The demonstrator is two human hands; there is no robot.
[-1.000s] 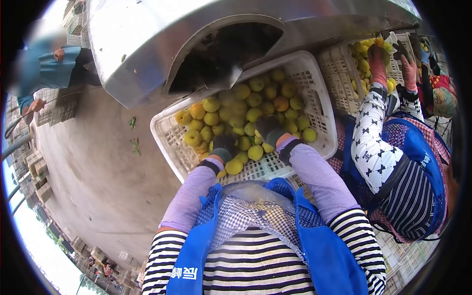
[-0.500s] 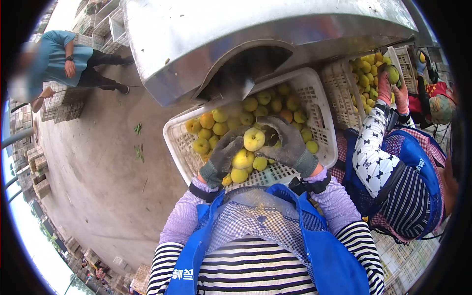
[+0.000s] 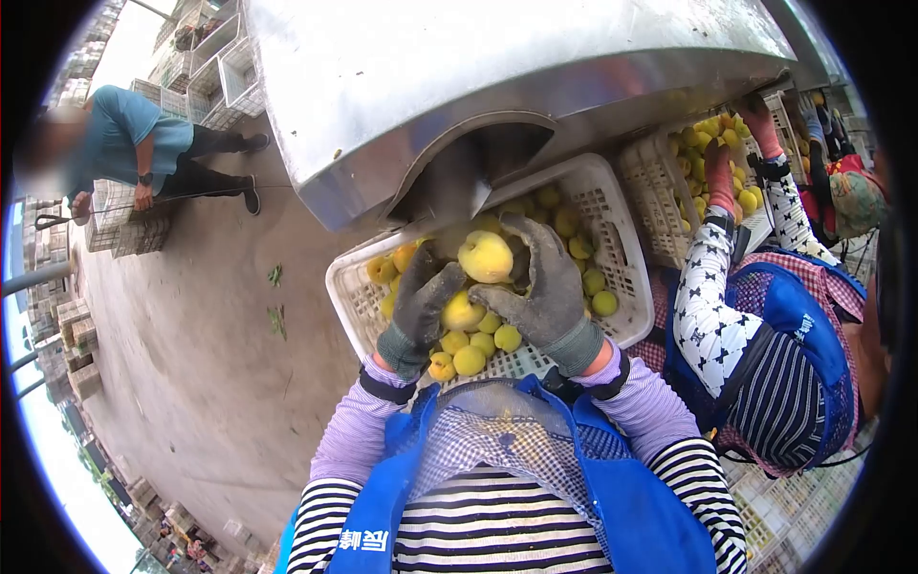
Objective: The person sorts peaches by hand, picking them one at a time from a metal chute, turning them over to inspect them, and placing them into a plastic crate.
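"Head view: what did the right grip [image 3: 545,287] have?"

"It was grasping the upper fruit [image 3: 485,256], a yellow one, with fingers curved round its far and right sides and the thumb on the near side."

"And the left grip [image 3: 418,311]?"

"Half curled, with the lower fruit [image 3: 463,313] just against it, under the upper fruit and beside the right thumb. I couldn't tell whether it bore that fruit's weight or only touched it."

"Where was everything else?"

"Both grips were over the crate [image 3: 620,253], white and slatted. Loose fruit [image 3: 469,361] lay below them on the near side, and more showed beyond and to the right of the right grip."

"What stood beyond the grips?"

"A metal machine [image 3: 516,57], its dark mouth [image 3: 516,148] facing the crate's far edge."

"Anyone near?"

"Right of the right grip, a co-worker [image 3: 784,316] had one hand at the fruit in a second crate [image 3: 645,196]. Well off to the left of the left grip, a person [image 3: 167,143] in a blue top stood by stacked crates [image 3: 129,234]. Leaves [image 3: 276,320] lay on the floor [image 3: 220,364] on that side, nearer."
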